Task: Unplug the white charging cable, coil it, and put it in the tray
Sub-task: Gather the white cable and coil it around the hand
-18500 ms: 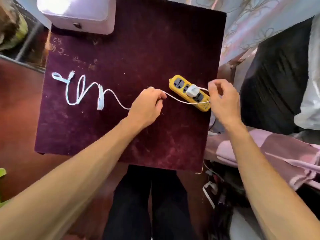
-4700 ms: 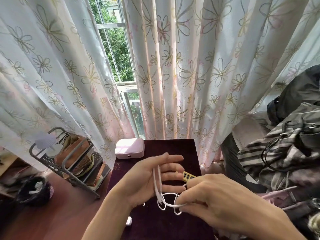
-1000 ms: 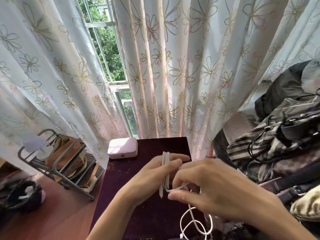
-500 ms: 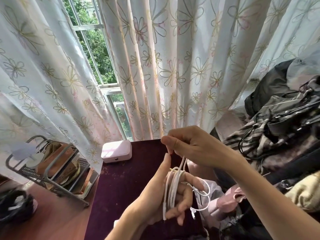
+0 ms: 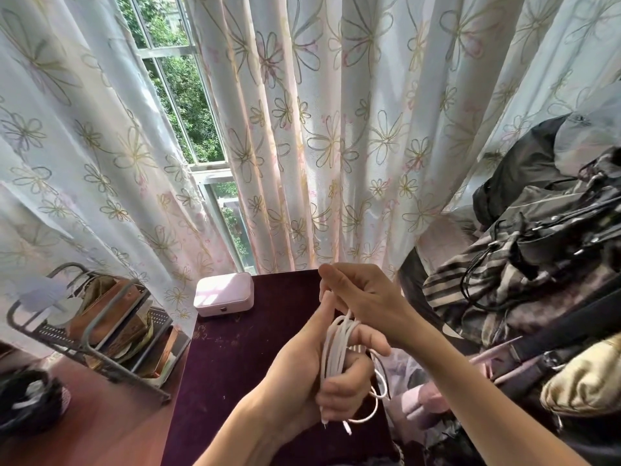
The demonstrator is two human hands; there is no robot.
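Bare forearms (image 5: pixel 470 381), left hand (image 5: pixel 302 371), right hand (image 5: pixel 366 294)

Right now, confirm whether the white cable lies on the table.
No, the white cable is wound around the left hand, whose fingers grip it.

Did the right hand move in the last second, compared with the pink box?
Yes. The right hand rose: it was lower than the pink box in the picture, now level with it, holding the white charging cable.

Left hand (image 5: pixel 302 375) grips cable (image 5: pixel 336 346), right hand (image 5: pixel 366 294) pinches it
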